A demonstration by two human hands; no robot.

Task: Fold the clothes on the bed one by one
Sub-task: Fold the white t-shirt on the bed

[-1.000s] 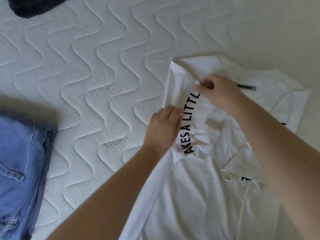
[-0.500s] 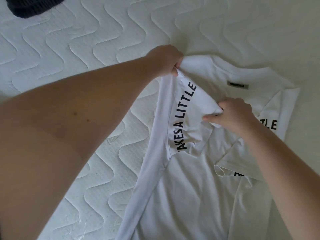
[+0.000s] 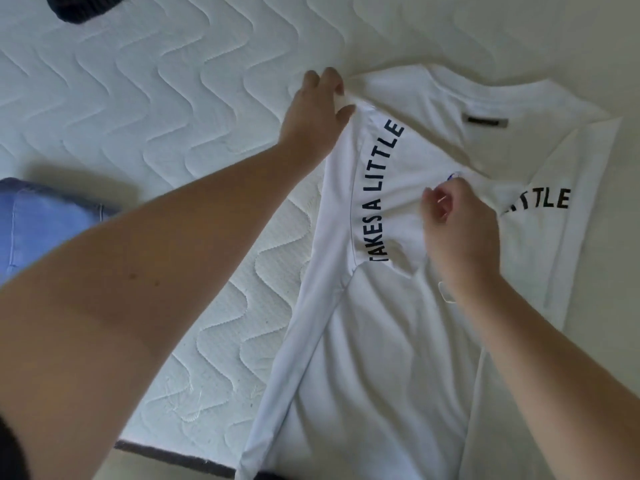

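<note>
A bedroom in a home. A bare quilted mattress (image 3: 145,109) (wavy stitching, no sheet) carries clothes: white T-shirt (image 3: 388,341), blue jeans (image 3: 38,223) at its left edge.

White quilted mattress (image 3: 145,109) with wavy stitching filling the frame, soft daylight falling across it, dark edge band (image 3: 173,457) showing at the bottom.

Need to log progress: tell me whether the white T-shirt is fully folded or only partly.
Partly folded. The white T-shirt has both sleeves turned inward, but its body lies full length; left hand and right hand grip it.
</note>
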